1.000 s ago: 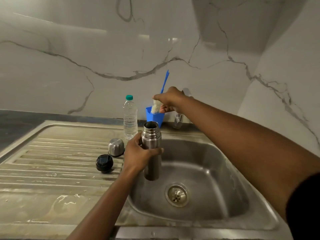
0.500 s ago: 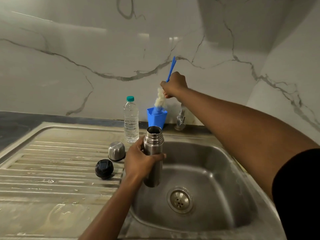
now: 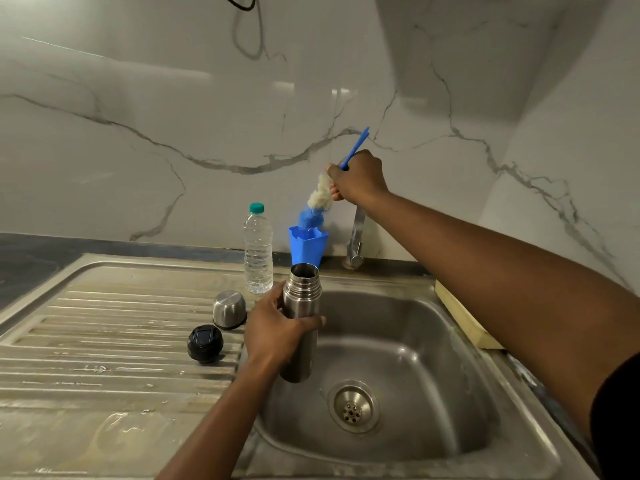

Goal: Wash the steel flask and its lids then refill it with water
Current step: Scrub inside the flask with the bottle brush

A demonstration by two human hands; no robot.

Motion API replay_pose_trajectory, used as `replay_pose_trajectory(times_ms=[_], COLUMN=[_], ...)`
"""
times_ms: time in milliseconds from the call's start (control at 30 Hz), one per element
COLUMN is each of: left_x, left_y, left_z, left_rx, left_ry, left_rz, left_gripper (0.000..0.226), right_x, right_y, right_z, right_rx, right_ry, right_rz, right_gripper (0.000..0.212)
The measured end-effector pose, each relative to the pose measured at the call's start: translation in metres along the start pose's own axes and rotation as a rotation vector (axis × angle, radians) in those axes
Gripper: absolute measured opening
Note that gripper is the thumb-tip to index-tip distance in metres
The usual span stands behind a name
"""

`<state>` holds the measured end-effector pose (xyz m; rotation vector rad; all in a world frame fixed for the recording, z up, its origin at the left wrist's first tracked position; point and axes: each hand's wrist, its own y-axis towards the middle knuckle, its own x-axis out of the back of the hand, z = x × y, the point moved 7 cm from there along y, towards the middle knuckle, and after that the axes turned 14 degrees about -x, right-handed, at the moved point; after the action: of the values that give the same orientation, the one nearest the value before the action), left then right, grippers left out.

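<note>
My left hand (image 3: 273,332) grips the open steel flask (image 3: 300,320) upright over the left side of the sink basin (image 3: 408,368). My right hand (image 3: 358,178) holds a blue-handled bottle brush (image 3: 317,202) with white and blue bristles, its tip just above a blue holder cup (image 3: 306,245) by the wall. The steel cup lid (image 3: 228,309) and the black stopper lid (image 3: 205,344) sit on the ribbed drainboard (image 3: 104,341), left of the flask.
A clear plastic water bottle (image 3: 257,249) with a teal cap stands behind the lids. The tap (image 3: 356,244) rises behind the basin. A yellow sponge block (image 3: 464,318) lies on the sink's right rim. The drain (image 3: 353,407) is uncovered.
My right hand has lifted the brush up out of the blue holder cup. The left hand keeps the flask in the same spot.
</note>
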<state>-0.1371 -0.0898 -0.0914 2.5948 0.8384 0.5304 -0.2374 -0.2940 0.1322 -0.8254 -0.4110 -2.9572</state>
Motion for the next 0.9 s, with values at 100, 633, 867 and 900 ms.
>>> replay_pose_trajectory(times_ms=[100, 633, 867, 900], left_x=[-0.001, 0.002, 0.003, 0.003], left_y=[-0.001, 0.0, -0.002, -0.003], left_z=[0.002, -0.002, -0.013, -0.016], left_rx=[0.002, -0.018, -0.069, -0.079], left_ry=[0.001, 0.053, 0.153, 0.18], left_rz=[0.004, 0.0, 0.01, 0.018], left_gripper=[0.066, 0.063, 0.067, 0.07], right_x=[0.006, 0.116, 0.14, 0.14], right_y=[-0.009, -0.081, -0.12, -0.123], right_z=[-0.003, -0.012, -0.016, -0.016], right_rx=[0.008, -0.077, -0.118, -0.115], right_ry=[0.031, 0.374, 0.314, 0.294], right_rz=[0.007, 0.082, 0.214, 0.216], right_gripper=[0.027, 0.028, 0.027, 0.026])
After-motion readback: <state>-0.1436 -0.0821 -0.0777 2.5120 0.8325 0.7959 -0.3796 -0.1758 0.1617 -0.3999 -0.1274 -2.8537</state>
